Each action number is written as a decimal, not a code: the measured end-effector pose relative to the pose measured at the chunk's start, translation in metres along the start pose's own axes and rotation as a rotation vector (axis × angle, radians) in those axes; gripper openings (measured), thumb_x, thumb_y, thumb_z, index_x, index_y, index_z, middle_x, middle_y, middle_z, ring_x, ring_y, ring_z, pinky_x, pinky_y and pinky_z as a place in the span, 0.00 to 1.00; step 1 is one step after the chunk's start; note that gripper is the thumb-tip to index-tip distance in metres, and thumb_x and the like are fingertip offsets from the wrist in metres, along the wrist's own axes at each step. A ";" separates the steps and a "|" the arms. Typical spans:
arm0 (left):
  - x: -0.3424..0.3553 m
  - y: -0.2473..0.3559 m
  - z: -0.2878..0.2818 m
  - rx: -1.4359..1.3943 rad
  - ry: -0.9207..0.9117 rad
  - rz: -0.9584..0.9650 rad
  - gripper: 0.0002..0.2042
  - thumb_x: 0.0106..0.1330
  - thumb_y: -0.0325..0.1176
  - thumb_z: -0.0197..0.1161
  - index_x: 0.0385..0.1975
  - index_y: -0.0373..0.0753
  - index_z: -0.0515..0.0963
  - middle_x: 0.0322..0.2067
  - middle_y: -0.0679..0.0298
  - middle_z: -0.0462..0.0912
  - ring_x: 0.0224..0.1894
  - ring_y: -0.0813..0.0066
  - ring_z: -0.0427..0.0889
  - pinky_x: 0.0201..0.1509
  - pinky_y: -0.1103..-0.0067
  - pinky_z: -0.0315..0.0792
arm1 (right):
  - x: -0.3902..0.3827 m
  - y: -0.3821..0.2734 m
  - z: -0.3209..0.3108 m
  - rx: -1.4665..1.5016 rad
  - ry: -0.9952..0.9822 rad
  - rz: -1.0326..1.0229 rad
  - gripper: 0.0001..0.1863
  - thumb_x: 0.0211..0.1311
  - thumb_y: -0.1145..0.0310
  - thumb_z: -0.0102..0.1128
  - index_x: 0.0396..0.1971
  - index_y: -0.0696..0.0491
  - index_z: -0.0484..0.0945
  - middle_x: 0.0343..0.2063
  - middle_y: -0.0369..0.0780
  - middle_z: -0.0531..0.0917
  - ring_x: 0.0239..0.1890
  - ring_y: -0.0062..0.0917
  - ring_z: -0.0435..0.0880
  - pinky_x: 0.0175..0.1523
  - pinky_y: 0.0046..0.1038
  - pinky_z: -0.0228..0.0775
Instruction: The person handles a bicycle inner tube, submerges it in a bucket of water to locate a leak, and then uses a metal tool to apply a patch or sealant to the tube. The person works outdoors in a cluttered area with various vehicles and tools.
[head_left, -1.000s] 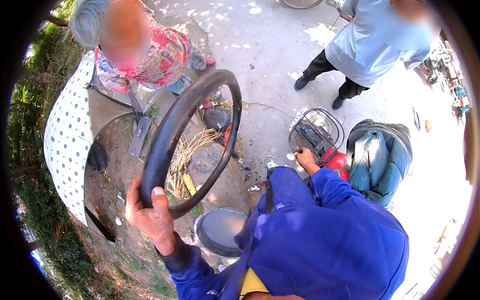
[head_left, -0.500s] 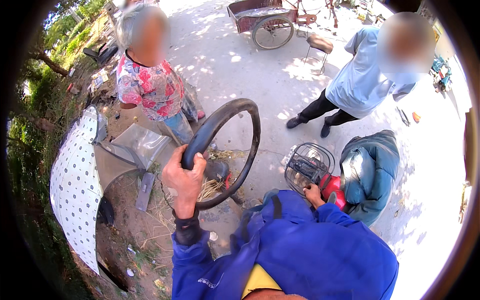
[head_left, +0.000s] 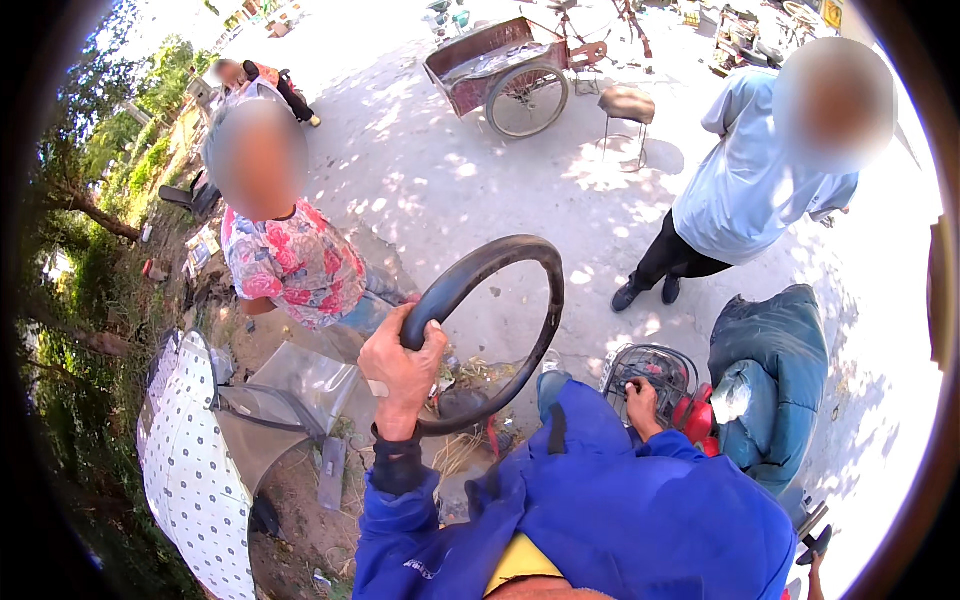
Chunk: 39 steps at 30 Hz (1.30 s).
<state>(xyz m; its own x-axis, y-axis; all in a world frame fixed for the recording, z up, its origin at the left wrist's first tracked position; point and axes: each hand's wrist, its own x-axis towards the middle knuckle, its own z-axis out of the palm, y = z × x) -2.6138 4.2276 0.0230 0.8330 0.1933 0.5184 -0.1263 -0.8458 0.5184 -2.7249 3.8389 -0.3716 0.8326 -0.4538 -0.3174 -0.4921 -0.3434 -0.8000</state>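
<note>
In the head view there is one black rubber ring, one left hand and one right hand. Around them I count one wire basket and one teal padded cover toward four o'clock, one spotted umbrella at eight, one cart at twelve and one stool at one. At least three other people show: one in a flowered shirt near ten o'clock, one in a pale blue shirt at two, and one farther off between ten and eleven.

The ring is held up in the air, clasped between the thumb and fingers of the left hand at its nine o'clock edge; the rest reaches away from that hand toward three, its far rim toward two. The right hand, near four o'clock, has curled fingers over the basket; whether it grips anything I cannot tell.

The ring is a single dark loop, smooth and slightly shiny, looking thick by the left hand and thinner along its far side
</note>
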 end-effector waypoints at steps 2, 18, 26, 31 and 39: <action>0.036 -0.002 0.018 0.019 -0.054 -0.035 0.13 0.55 0.35 0.70 0.38 0.35 0.85 0.25 0.52 0.85 0.27 0.55 0.86 0.34 0.68 0.78 | 0.021 -0.032 0.006 -0.031 -0.008 -0.006 0.12 0.65 0.66 0.61 0.42 0.57 0.85 0.34 0.47 0.89 0.38 0.38 0.89 0.46 0.35 0.77; 0.346 -0.030 0.223 -0.050 -0.025 0.099 0.15 0.57 0.37 0.70 0.41 0.35 0.85 0.26 0.51 0.84 0.27 0.57 0.85 0.35 0.69 0.77 | 0.229 -0.136 -0.005 -0.130 0.164 0.177 0.14 0.63 0.66 0.65 0.44 0.58 0.84 0.34 0.49 0.88 0.39 0.41 0.89 0.46 0.38 0.78; 0.502 0.023 0.373 -0.096 -0.153 0.210 0.14 0.56 0.38 0.70 0.39 0.37 0.85 0.24 0.51 0.83 0.26 0.54 0.85 0.34 0.68 0.77 | 0.249 -0.115 0.007 -0.263 0.079 0.670 0.21 0.55 0.60 0.69 0.44 0.59 0.86 0.42 0.55 0.87 0.51 0.47 0.87 0.58 0.42 0.76; 0.587 0.095 0.491 -0.259 -0.322 0.396 0.14 0.56 0.38 0.70 0.38 0.37 0.85 0.26 0.52 0.85 0.28 0.52 0.86 0.36 0.67 0.78 | 0.264 -0.130 0.040 -0.225 -0.024 0.797 0.31 0.51 0.55 0.70 0.52 0.60 0.82 0.48 0.53 0.86 0.56 0.44 0.84 0.60 0.41 0.75; 0.673 0.235 0.671 -0.401 -0.498 0.545 0.15 0.56 0.40 0.69 0.39 0.39 0.85 0.27 0.53 0.86 0.30 0.53 0.86 0.37 0.67 0.78 | 0.429 -0.164 -0.008 -0.170 0.005 0.859 0.29 0.53 0.54 0.70 0.50 0.60 0.83 0.46 0.53 0.87 0.54 0.45 0.84 0.59 0.42 0.76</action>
<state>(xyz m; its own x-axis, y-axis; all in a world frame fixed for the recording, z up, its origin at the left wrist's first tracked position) -1.7220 3.8250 0.0372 0.7281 -0.5132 0.4545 -0.6838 -0.4976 0.5336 -2.2889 3.6935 -0.3730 0.1557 -0.6157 -0.7725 -0.9801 0.0011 -0.1984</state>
